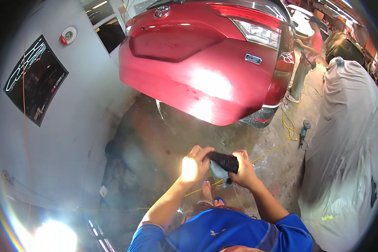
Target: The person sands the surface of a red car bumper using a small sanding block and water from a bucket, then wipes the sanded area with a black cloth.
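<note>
My left hand [197,163] and my right hand [244,171] grip the two ends of a dark, fuzzy folded cloth [223,161] in front of my body. The fingers of both are bent around it. Below the cloth hangs something pale [219,171], partly hidden, whose kind I cannot make out. Ahead of my hands, and apart from them, stands the rear of a red car [168,80] with a raised-looking tailgate. Bright glare and dark, smeary patches show on its red paint.
A person [308,54] in a red shirt stands beside the car. Yellow cord [290,129] trails over the floor, near a blue-grey power tool [305,132]. A grey sheet [344,159] covers something large at right. A bright lamp [54,236] shines at lower left, below the wall [88,84].
</note>
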`<state>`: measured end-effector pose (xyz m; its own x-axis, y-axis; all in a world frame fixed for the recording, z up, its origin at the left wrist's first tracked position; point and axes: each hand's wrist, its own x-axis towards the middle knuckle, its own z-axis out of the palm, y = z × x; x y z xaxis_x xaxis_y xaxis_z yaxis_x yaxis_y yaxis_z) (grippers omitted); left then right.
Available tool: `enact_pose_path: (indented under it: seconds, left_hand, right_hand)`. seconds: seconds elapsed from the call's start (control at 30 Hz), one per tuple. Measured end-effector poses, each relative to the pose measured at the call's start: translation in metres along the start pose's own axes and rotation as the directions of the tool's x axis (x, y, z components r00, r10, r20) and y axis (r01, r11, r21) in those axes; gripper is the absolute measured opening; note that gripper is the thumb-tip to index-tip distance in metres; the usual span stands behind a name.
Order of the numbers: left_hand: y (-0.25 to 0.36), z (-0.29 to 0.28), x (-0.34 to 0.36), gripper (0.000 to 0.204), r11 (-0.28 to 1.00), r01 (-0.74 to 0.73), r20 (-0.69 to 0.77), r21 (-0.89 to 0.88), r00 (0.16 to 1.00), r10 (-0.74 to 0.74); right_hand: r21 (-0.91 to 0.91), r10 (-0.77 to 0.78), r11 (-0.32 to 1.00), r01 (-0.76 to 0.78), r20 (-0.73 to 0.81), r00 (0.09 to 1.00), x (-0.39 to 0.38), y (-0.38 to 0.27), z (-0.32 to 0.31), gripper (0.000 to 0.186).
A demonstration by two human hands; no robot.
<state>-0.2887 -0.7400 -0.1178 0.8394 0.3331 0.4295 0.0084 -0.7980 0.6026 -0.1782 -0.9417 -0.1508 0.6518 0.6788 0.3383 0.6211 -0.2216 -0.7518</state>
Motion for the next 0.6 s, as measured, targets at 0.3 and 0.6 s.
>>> enact_pose_path:
  seconds: [0.3,0.6]
  left_hand:
    - [-0.027,0.039,0.094,0.046,0.702,-0.328,-0.580,-0.632,0.801,-0.148]
    - [-0.054,0.046,0.273,0.088,0.926,-0.252,-0.110,0.282,0.950,0.292]
  right_hand:
    - [0.377,0.159,0.925,-0.053,-0.258,0.953,0.091,-0.049,-0.003,0.060]
    - [0.313,0.421,0.885,-0.346,-0.216,0.881,0.050,-0.002,-0.017,0.043]
